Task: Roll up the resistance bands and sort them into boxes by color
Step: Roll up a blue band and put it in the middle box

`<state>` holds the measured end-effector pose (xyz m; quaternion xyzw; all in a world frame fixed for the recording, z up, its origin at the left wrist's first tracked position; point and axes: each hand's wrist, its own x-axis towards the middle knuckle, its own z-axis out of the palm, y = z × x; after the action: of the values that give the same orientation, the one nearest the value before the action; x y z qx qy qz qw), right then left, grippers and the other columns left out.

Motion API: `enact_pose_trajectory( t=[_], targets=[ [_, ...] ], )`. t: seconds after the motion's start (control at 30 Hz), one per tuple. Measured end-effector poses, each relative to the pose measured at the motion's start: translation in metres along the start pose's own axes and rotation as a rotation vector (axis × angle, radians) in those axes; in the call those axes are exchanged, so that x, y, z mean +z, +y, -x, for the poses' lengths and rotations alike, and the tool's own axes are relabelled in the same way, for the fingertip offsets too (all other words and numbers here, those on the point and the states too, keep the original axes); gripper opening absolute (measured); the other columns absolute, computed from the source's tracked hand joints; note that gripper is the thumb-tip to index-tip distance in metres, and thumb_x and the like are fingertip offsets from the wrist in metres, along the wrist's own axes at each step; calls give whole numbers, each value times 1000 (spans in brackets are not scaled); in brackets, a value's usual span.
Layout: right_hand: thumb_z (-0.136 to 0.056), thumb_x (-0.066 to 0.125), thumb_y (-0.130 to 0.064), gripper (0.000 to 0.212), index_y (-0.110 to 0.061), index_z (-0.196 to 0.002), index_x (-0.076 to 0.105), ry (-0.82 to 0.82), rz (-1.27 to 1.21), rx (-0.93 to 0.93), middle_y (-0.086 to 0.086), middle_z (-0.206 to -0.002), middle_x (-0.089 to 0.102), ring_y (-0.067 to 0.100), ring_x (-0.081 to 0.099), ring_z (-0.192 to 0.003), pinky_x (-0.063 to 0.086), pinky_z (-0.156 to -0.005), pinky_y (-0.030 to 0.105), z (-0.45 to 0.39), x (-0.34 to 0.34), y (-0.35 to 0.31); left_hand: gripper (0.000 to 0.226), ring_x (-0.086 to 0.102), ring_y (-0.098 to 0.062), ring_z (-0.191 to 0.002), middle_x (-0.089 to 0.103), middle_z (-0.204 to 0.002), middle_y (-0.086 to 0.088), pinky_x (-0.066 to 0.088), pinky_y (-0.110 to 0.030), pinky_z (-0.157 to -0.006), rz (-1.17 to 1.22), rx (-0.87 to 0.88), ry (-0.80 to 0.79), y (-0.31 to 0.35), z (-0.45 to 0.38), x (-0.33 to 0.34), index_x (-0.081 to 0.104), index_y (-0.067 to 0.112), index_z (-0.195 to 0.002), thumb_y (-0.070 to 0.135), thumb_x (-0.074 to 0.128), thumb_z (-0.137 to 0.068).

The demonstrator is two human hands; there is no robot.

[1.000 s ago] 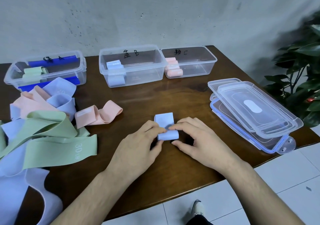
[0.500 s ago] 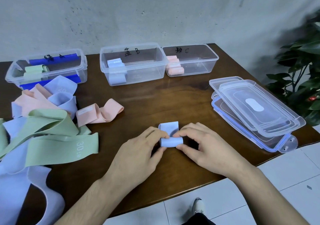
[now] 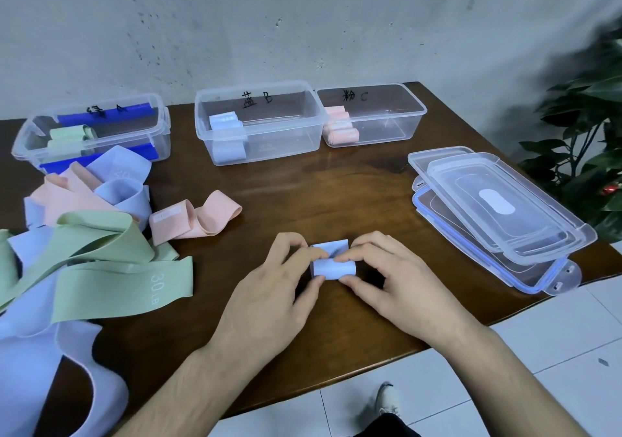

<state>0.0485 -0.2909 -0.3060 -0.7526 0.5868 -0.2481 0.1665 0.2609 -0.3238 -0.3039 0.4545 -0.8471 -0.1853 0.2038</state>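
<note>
Fingers of both hands curl around a light blue band (image 3: 334,266) at the near middle of the brown table (image 3: 336,184). The left hand (image 3: 269,297) pinches the roll's left end between thumb and forefinger; the right hand (image 3: 397,285) pinches the right end the same way, with a short flat tail of band lying beyond the roll. At the far edge stand three clear boxes: the left box (image 3: 91,133) holds green rolls, the middle box (image 3: 259,126) blue rolls, the right box (image 3: 373,115) pink rolls. Loose bands (image 3: 87,241) in green, pink and blue heap at the left. Stacked lids (image 3: 498,214) lie at the right.
</note>
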Motion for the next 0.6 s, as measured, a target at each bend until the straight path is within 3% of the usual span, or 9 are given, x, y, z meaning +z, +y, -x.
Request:
enact_pose_trajectory(
  t=[0.13,0.3,0.43,0.6],
  targets=[
    [-95,64,-36,29,-33,-124,65,-21,10,0,-24,-115,50,2,49,-110,44,-90,16,-5,-2,0,26,53,-5,-62,32,-121,22,45,-10,-53,-34,34,2,-1,-1,2,58,32,-119,36,62,-94],
    [-91,67,-39,38,-35,-128,60,-28,106,-5,-23,-120,42,2,45,-107,39,-79,8,-7,-3,0,28,56,-9,-66,31,-117,24,50,-17,-61,-22,22,25,-6,-10,2,63,29,-123,34,58,-96],
    [-90,70,-33,30,-33,-120,63,-6,85,-13,-23,-118,45,3,47,-104,40,-76,10,-13,-1,1,35,58,-5,-75,29,-130,25,51,-14,-69,-22,-20,-38,-7,-14,0,56,36,-133,40,54,-98],
    [-94,64,-37,28,-35,-122,65,-18,77,-3,-25,-128,47,2,44,-107,37,-79,12,-19,-4,4,39,55,-6,-75,35,-136,26,41,-9,-61,-42,-52,-111,-3,-20,0,44,43,-135,46,52,-97]
  ],
)
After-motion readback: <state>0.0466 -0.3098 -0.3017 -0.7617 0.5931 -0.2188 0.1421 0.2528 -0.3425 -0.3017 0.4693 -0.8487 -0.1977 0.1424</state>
